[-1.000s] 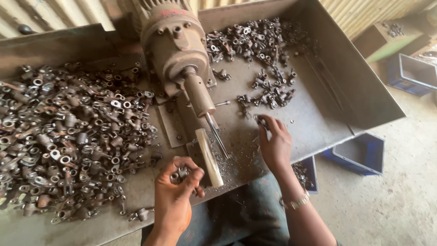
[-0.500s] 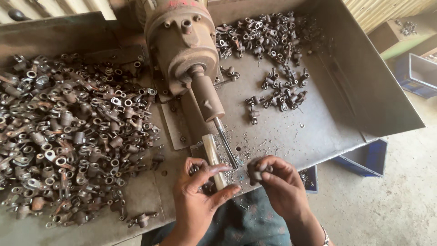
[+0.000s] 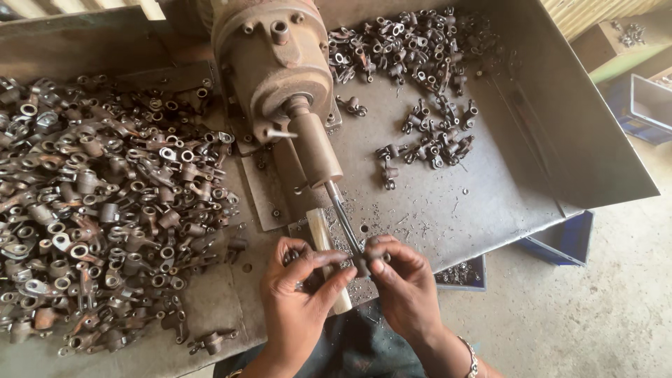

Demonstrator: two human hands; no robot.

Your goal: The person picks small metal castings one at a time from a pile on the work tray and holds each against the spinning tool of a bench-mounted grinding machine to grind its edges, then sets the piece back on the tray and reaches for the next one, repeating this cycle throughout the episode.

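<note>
My left hand (image 3: pixel 297 294) and my right hand (image 3: pixel 402 283) meet at the tip of a thin steel spindle (image 3: pixel 343 213) that sticks out of a rust-brown motor (image 3: pixel 269 59). Together they pinch a small dark metal part (image 3: pixel 362 262) right at the spindle's end. Under my left fingers lies a pale wooden bar (image 3: pixel 323 245). A big heap of rusty ring-ended parts (image 3: pixel 105 203) covers the tray to the left. A smaller, darker heap of like parts (image 3: pixel 413 49) lies at the back right.
All of it sits in a grey sheet-metal tray (image 3: pixel 490 203) with a raised right wall (image 3: pixel 581 119). Metal shavings are scattered near the spindle. Blue crates (image 3: pixel 563 241) stand on the concrete floor at the right, below the tray.
My right hand came back from the right-hand parts to the spindle tip and joined the left hand on a small part. The view has moved closer.
</note>
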